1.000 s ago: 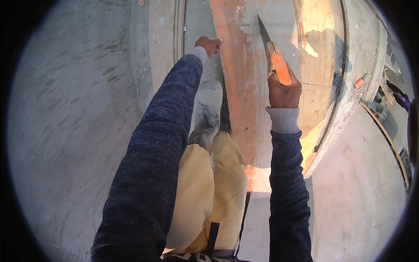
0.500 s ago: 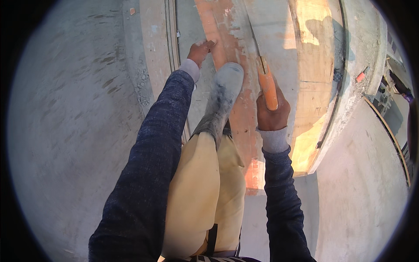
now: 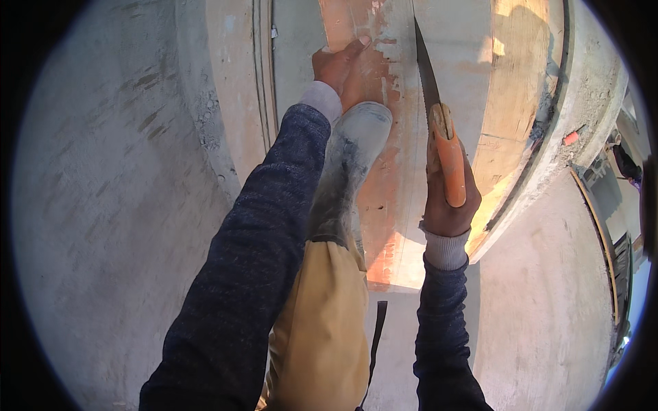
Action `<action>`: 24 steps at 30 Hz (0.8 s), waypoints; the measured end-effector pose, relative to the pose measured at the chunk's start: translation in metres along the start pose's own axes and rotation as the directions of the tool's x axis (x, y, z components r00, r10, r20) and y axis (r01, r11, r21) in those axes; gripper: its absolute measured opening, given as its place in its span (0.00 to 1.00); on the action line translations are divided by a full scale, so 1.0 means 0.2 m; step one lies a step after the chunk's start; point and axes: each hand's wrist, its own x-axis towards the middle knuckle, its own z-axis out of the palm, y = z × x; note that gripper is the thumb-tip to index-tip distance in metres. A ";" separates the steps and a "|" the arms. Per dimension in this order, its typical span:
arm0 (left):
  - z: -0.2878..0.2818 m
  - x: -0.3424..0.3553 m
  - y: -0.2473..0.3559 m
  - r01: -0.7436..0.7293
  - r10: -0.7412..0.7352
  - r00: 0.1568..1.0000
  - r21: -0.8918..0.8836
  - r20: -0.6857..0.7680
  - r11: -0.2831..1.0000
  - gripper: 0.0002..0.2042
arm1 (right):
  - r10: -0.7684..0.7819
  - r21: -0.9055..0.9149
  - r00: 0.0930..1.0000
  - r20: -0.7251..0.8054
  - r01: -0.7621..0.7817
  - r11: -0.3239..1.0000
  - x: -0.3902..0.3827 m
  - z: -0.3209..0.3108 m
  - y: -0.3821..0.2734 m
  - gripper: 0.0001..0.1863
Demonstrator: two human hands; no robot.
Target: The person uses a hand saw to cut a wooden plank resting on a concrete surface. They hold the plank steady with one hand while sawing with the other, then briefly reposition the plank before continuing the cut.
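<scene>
My right hand [image 3: 454, 195] is closed around the orange handle of a handsaw [image 3: 449, 161]. Its narrow, toothed blade [image 3: 428, 72] points away from me over a wide board [image 3: 387, 178], along a thin lengthwise line. The board is grey with an orange-stained band on its left part. At that band's left edge, my left hand [image 3: 336, 67] grips the board, thumb on top; the other fingers are partly hidden. My dusty grey boot [image 3: 353, 147] rests on the board between my two hands. Whether the teeth touch the wood I cannot tell.
A sunlit wooden plank [image 3: 514, 103] lies right of the board, bordered by a rough concrete edge [image 3: 586, 89] with a small red object [image 3: 571, 138]. Long thin strips [image 3: 264, 75] run on the left, beside a concrete floor [image 3: 103, 205]. Clutter [image 3: 620, 161] stands far right.
The right hand has drawn the saw back toward me and slightly right, so more blade shows. My left hand has shifted right and farther along the board's edge. The view has moved too.
</scene>
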 end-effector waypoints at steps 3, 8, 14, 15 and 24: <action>0.00 0.14 -0.09 -0.066 0.067 0.998 -0.085 0.011 0.994 0.31 | -0.112 0.039 0.989 -0.091 0.116 0.992 0.10 0.11 0.10 0.25; 0.01 0.08 -0.21 -0.059 0.057 0.998 -0.069 -0.023 0.996 0.33 | 0.089 0.078 0.996 0.025 -0.091 0.993 -0.12 0.04 0.08 0.25; 0.01 0.14 -0.15 -0.138 0.136 0.987 -0.021 -0.083 0.990 0.28 | 0.140 -0.024 0.990 0.034 -0.140 0.990 -0.70 -0.28 -0.15 0.20; -0.01 0.13 -0.16 -0.143 0.141 0.989 -0.046 -0.043 0.989 0.29 | 0.168 0.000 0.985 0.027 -0.168 0.986 -0.71 -0.28 -0.15 0.20; 0.06 0.07 -0.12 -0.087 0.087 0.996 -0.029 -0.011 0.996 0.29 | -0.055 0.001 0.996 -0.066 0.055 0.998 0.14 0.15 0.22 0.21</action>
